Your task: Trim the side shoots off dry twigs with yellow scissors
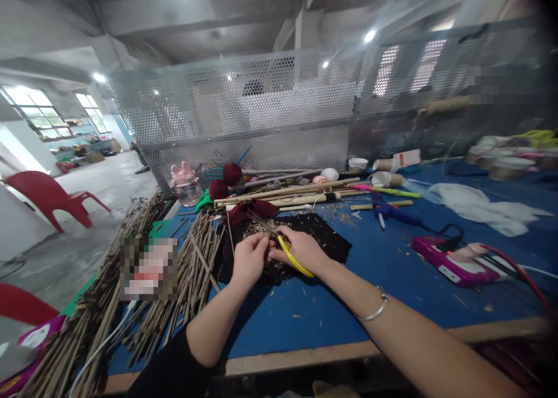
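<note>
My right hand (300, 251) is closed on scissors with yellow handles (291, 258); their dark blades point up and left over a black cloth (329, 238). Close beside it, my left hand (250, 258) has its thumb and fingers pinched together, and what they hold is too small to make out. Under and behind both hands, small plant clippings (257, 226) are scattered on the cloth. A dark red cloth (253, 210) lies just beyond the blades.
Bundles of dry sticks (198, 264) lie on the left of the blue table (349, 311). A blue glue gun (392, 211) and a purple power strip (457, 261) are at the right. Yarn balls (232, 174) and long rods sit behind, before a perforated metal screen (279, 113).
</note>
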### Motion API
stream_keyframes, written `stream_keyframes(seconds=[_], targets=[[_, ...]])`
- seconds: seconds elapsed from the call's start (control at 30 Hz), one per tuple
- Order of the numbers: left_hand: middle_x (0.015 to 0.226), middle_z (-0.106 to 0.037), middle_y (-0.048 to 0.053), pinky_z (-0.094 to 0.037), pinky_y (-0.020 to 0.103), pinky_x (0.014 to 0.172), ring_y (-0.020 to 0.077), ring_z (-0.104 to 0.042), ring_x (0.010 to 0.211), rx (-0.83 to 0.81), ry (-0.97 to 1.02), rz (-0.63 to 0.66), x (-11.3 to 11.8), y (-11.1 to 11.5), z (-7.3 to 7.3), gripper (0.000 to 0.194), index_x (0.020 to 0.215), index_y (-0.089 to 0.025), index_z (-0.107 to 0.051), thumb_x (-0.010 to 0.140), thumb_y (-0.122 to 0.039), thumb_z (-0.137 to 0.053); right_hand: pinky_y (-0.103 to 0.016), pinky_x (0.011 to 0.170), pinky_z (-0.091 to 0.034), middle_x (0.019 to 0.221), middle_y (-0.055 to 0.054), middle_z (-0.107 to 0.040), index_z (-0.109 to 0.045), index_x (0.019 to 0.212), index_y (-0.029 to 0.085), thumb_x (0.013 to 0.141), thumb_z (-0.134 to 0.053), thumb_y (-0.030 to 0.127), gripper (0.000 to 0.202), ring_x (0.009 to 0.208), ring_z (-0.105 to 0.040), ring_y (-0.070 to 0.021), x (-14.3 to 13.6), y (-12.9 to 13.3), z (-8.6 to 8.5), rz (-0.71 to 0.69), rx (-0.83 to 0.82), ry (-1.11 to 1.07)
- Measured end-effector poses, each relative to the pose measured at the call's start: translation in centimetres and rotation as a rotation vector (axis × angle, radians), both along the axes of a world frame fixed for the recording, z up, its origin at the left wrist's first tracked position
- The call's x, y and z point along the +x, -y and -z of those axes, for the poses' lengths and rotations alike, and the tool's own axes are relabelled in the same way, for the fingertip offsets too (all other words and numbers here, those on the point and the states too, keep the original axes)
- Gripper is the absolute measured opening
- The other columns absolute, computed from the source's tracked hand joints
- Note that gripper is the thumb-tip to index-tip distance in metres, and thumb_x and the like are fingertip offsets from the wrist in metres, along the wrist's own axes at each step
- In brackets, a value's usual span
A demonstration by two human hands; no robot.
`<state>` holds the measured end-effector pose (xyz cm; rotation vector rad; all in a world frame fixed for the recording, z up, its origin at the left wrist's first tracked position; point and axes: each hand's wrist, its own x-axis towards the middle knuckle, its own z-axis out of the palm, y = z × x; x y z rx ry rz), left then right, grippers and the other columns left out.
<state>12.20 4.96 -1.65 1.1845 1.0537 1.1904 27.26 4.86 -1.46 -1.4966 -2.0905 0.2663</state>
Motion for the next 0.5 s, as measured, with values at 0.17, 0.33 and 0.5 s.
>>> stream_keyframes(seconds=[0.17,0.33,0.5], targets=[[0.068,-0.067,0.006,-0.049,0.024,0.059,0.015,-0.062,0.063,0.044,0.015,0.005,0.14,0.27,-0.38,0.017,0.07,-0.012,-0.064,0.07,-0.03,-0.06,-0.029,0.076,-0.04,0.11,-0.009,-0.056,-0.047,0.113,0.021,0.063,-0.065,0.054,0.062,0.096,-0.055,-0.0212,-0.03,-0.09,0.27,-0.079,0.045,-0.023],[0.067,-0.068,0.006,-0.048,0.024,0.057,0.015,-0.061,0.06,0.092,-0.026,0.054,0.3,0.3,-0.23,0.02,0.069,-0.013,-0.065,0.072,-0.03,-0.057,-0.036,0.084,-0.038,0.107,-0.011,-0.055,-0.045,0.114,0.018,0.063,-0.066,0.052,0.066,0.1,-0.05,-0.0235,-0.23,-0.27,0.41,-0.09,0.123,-0.012],[0.066,-0.068,0.006,-0.047,0.025,0.058,0.0156,-0.061,0.059,0.137,-0.036,0.059,0.47,0.42,-0.1,0.023,0.07,-0.013,-0.067,0.071,-0.033,-0.058,-0.038,0.084,-0.037,0.107,-0.011,-0.054,-0.044,0.114,0.018,0.064,-0.066,0.051,0.064,0.098,-0.05,-0.0236,-0.38,-0.19,0.43,-0.082,0.152,0.004]])
